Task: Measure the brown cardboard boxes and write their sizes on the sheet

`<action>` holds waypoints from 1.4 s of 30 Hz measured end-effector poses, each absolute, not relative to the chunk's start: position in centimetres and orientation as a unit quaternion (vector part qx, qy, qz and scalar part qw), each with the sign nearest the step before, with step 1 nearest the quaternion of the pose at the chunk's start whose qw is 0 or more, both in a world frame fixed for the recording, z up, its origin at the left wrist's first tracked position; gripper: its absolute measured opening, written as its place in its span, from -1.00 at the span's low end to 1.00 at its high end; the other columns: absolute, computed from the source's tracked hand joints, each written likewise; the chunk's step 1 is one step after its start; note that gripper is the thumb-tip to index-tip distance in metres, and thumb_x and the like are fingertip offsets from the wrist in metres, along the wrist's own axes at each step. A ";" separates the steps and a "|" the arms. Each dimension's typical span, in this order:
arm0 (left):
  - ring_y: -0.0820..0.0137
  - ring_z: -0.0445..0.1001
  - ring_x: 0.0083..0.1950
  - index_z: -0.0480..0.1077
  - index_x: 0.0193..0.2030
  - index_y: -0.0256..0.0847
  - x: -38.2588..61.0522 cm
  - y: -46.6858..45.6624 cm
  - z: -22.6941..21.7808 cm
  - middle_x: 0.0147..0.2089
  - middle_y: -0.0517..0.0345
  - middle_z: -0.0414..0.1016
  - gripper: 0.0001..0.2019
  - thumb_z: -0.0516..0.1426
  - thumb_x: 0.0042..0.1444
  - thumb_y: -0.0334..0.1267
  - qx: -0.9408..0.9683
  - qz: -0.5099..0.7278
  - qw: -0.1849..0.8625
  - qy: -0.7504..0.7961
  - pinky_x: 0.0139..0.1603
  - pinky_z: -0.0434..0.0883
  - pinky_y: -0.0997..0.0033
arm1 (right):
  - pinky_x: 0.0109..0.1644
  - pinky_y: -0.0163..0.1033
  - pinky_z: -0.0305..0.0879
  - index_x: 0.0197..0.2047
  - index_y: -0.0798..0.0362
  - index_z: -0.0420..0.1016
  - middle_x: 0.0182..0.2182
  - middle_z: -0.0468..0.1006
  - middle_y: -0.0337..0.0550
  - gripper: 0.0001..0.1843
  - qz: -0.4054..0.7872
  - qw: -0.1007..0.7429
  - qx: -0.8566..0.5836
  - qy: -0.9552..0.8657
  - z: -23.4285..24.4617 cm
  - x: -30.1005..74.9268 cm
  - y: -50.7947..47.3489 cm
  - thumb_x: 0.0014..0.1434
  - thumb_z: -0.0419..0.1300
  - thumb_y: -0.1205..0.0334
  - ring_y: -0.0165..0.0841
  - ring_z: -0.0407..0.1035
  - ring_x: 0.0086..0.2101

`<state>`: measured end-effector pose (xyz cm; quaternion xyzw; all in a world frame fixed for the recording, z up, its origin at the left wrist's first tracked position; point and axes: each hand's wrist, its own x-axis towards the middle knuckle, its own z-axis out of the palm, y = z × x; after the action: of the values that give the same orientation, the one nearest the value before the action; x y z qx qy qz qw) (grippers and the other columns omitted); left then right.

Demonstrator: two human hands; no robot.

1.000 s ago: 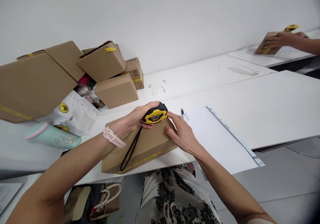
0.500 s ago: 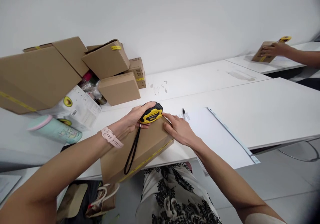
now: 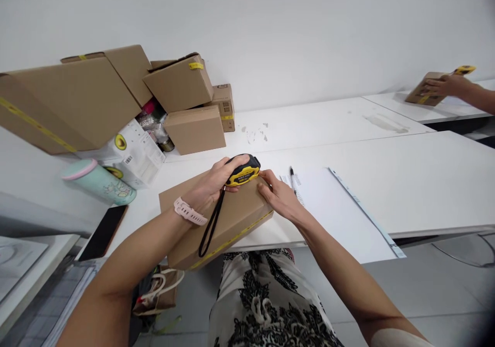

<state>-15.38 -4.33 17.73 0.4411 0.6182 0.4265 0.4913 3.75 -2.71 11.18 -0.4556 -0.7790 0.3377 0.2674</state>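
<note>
My left hand [image 3: 218, 184] is wrapped round a yellow-and-black tape measure [image 3: 244, 174], thumb over its top. A black wrist strap [image 3: 212, 226] hangs from the case across a brown cardboard box [image 3: 232, 215]. That box lies tilted at the table's front edge, partly overhanging it, with yellow tape along its near side. At the box's right end, my right hand [image 3: 281, 195] has its fingers bent close together, by the mouth of the tape measure. The thumb rests near the box's top edge. Whatever lies between these fingertips is hidden.
Several cardboard boxes [image 3: 195, 130] are stacked at back left, beside an avocado-print carton [image 3: 141, 156] and a mint tumbler [image 3: 102, 182]. A phone [image 3: 103, 232] lies at left. A pen [image 3: 293, 177] and white paper [image 3: 332, 208] lie right. Far right, another person's hand [image 3: 448, 85] holds a box.
The view has shifted slightly left, so more of the phone shows. Both hands, the tape measure and the box keep nearly the same places relative to each other.
</note>
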 end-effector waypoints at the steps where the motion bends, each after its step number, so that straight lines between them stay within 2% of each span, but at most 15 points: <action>1: 0.26 0.58 -0.13 0.53 0.01 -0.16 -15.5 -4.3 17.7 -0.05 0.01 0.62 -0.39 0.32 -0.04 0.25 0.442 0.425 0.494 0.616 -0.44 0.49 0.46 | -0.07 -0.05 0.37 0.26 -0.08 0.31 0.05 0.64 -0.07 -0.55 0.331 0.258 -0.462 -0.781 11.3 3.8 -2.8 0.37 -0.06 0.07 -0.07 0.54 -0.10; 4: 0.27 0.58 -0.18 0.54 -0.01 -0.16 -15.8 -4.3 17.9 -0.06 0.00 0.62 -0.39 0.33 -0.05 0.25 0.446 0.418 0.501 0.613 -0.46 0.49 0.46 | -0.10 -0.07 0.34 0.28 -0.09 0.30 0.00 0.66 -0.06 -0.53 0.309 0.222 -0.480 -0.791 11.8 3.8 -2.8 0.39 -0.10 0.06 -0.04 0.55 -0.11; 12: 0.34 0.53 -0.39 0.51 -0.01 -0.24 -17.2 -6.2 18.7 -0.24 -0.01 0.61 -0.36 0.30 -0.04 0.26 0.423 0.403 0.484 0.652 -0.53 0.46 0.48 | -0.22 -0.13 0.28 0.34 -0.10 0.30 -0.32 0.66 -0.08 -0.49 0.273 0.163 -0.468 -0.824 12.3 2.5 -3.2 0.43 -0.15 0.03 -0.05 0.53 -0.28; 14: 0.34 0.54 -0.36 0.51 0.00 -0.22 -17.4 -6.5 18.6 -0.21 -0.01 0.61 -0.38 0.28 -0.01 0.26 0.424 0.415 0.478 0.648 -0.52 0.47 0.49 | -0.17 -0.08 0.33 0.34 -0.07 0.30 -0.25 0.68 -0.04 -0.48 0.286 0.172 -0.453 -0.827 12.1 2.3 -3.0 0.43 -0.16 0.06 -0.04 0.54 -0.23; 16: 0.35 0.54 -0.34 0.51 0.01 -0.19 -17.5 -6.7 18.3 -0.18 0.02 0.61 -0.40 0.27 0.01 0.25 0.426 0.425 0.475 0.642 -0.50 0.49 0.48 | -0.03 0.04 0.38 0.34 -0.03 0.30 -0.03 0.65 0.04 -0.49 0.291 0.210 -0.421 -0.833 11.9 2.1 -2.5 0.40 -0.11 0.10 -0.01 0.52 -0.05; 18: 0.36 0.53 -0.35 0.51 0.01 -0.17 -17.6 -6.7 18.2 -0.19 0.04 0.61 -0.41 0.28 0.00 0.24 0.428 0.430 0.477 0.636 -0.49 0.50 0.47 | 0.17 0.15 0.33 0.33 0.00 0.30 0.20 0.53 0.08 -0.48 0.291 0.265 -0.372 -0.841 11.4 2.0 -1.6 0.34 -0.02 0.15 0.00 0.40 0.16; 20: 0.36 0.52 -0.35 0.51 0.00 -0.18 -17.6 -6.7 18.2 -0.22 0.06 0.60 -0.41 0.28 0.00 0.25 0.432 0.434 0.482 0.627 -0.49 0.49 0.48 | 0.32 0.19 0.22 0.32 0.02 0.30 0.29 0.44 0.07 -0.45 0.299 0.308 -0.325 -0.843 10.9 1.8 -0.8 0.29 0.06 0.18 -0.03 0.28 0.28; 25: 0.38 0.51 -0.37 0.51 -0.02 -0.19 -17.6 -6.8 18.5 -0.24 0.07 0.59 -0.42 0.28 0.01 0.25 0.434 0.437 0.482 0.624 -0.50 0.48 0.50 | 0.39 0.15 0.16 0.36 0.01 0.29 0.33 0.39 0.06 -0.42 0.361 0.347 -0.304 -0.810 10.2 1.4 0.1 0.28 0.11 0.17 -0.12 0.27 0.31; 31: 0.37 0.52 -0.42 0.55 -0.09 -0.20 -17.4 -6.7 18.9 -0.30 0.06 0.61 -0.44 0.27 0.00 0.26 0.414 0.427 0.487 0.639 -0.49 0.49 0.47 | 0.38 0.11 0.20 0.35 -0.02 0.35 0.30 0.45 -0.02 -0.43 0.475 0.325 -0.225 -0.786 10.8 1.2 0.2 0.28 0.14 0.20 -0.15 0.34 0.26; 34: 0.37 0.53 -0.43 0.56 -0.09 -0.20 -17.1 -6.7 18.9 -0.30 0.06 0.62 -0.43 0.28 -0.02 0.26 0.399 0.435 0.478 0.651 -0.51 0.50 0.47 | 0.39 0.08 0.22 0.42 -0.08 0.27 0.38 0.35 -0.05 -0.33 0.572 0.325 -0.201 -0.725 10.6 0.9 0.3 0.26 0.20 0.15 -0.16 0.27 0.31; 37: 0.36 0.54 -0.42 0.56 -0.06 -0.19 -16.9 -6.8 18.9 -0.29 0.07 0.62 -0.43 0.30 -0.03 0.25 0.378 0.441 0.471 0.664 -0.50 0.51 0.46 | 0.45 0.08 0.12 0.47 -0.17 0.18 0.44 0.24 -0.09 -0.20 0.663 0.339 -0.203 -0.636 9.9 0.5 0.2 0.20 0.29 0.10 -0.16 0.12 0.40; 42: 0.33 0.56 -0.34 0.55 -0.01 -0.15 -16.6 -6.5 18.8 -0.23 0.07 0.63 -0.46 0.31 -0.01 0.19 0.379 0.448 0.486 0.648 -0.50 0.50 0.47 | 0.46 0.11 0.10 0.53 -0.25 -0.01 0.49 0.11 -0.10 -0.04 0.715 0.352 -0.241 -0.553 9.2 0.9 -1.1 0.17 0.32 0.11 -0.16 0.07 0.43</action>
<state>-16.60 -6.47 18.83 0.3795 0.6480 0.4475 0.4856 0.92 -1.11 9.24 -0.2408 -0.5534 0.7154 0.3522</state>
